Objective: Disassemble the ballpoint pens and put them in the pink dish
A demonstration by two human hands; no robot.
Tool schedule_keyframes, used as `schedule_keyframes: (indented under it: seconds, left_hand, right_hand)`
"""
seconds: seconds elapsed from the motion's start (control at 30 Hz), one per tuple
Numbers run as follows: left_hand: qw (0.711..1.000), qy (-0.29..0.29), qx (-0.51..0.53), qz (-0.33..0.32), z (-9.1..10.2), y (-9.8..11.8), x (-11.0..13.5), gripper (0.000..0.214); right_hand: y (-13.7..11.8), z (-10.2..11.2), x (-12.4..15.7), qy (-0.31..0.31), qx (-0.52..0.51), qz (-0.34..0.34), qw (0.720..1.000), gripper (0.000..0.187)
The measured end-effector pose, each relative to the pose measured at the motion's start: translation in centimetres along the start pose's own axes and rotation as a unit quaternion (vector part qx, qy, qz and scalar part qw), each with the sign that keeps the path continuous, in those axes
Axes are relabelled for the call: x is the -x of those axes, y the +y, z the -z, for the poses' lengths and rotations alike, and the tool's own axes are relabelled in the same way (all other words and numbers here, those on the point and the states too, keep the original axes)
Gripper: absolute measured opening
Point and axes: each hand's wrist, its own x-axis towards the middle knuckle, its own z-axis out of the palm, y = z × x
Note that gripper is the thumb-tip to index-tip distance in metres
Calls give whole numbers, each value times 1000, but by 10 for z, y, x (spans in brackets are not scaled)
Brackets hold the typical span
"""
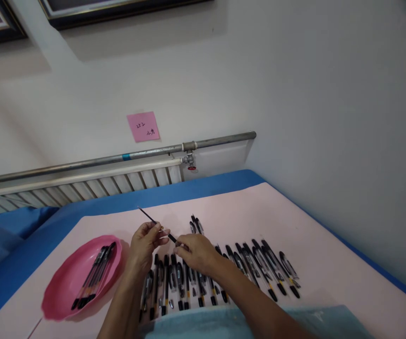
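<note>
Both my hands are raised over the pink sheet with a slim pen piece between them. My left hand [147, 242] pinches a thin dark pen refill [147, 214], whose fine tip points up and to the left. My right hand [196, 252] closes its fingers on the lower, thicker black end of the pen [172, 238]. Fingers hide where the two parts meet, so I cannot tell whether they are joined. Directly below and beside my hands lie several black pen barrels [165, 282], clear-sided caps [179, 275] and small pointed tips [171, 304].
At the left, a pink scalloped tray [60, 287] holds several pens [95, 278]. More pen parts [270, 268] spread to the right. A pink sheet [238, 212] covers the blue table [220, 179]. Behind stand a radiator [118, 184], a pipe [153, 152] and the wall.
</note>
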Motion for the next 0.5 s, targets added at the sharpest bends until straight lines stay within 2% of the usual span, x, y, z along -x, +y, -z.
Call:
schedule_keyframes:
  seconds: [0.1, 0.33, 0.5]
  left_hand:
    - [1000, 0, -3, -3, 0, 0, 0, 39]
    - [1000, 4, -8, -10, 0, 0, 0, 38]
    - [1000, 1, -12, -12, -1, 0, 0, 38]
  right_hand:
    - [-1, 1, 0, -3, 2, -2, 1000, 10]
    - [-6, 2, 1, 16, 77, 9, 997, 11]
    - [-8, 2, 0, -3, 18, -22, 1000, 11]
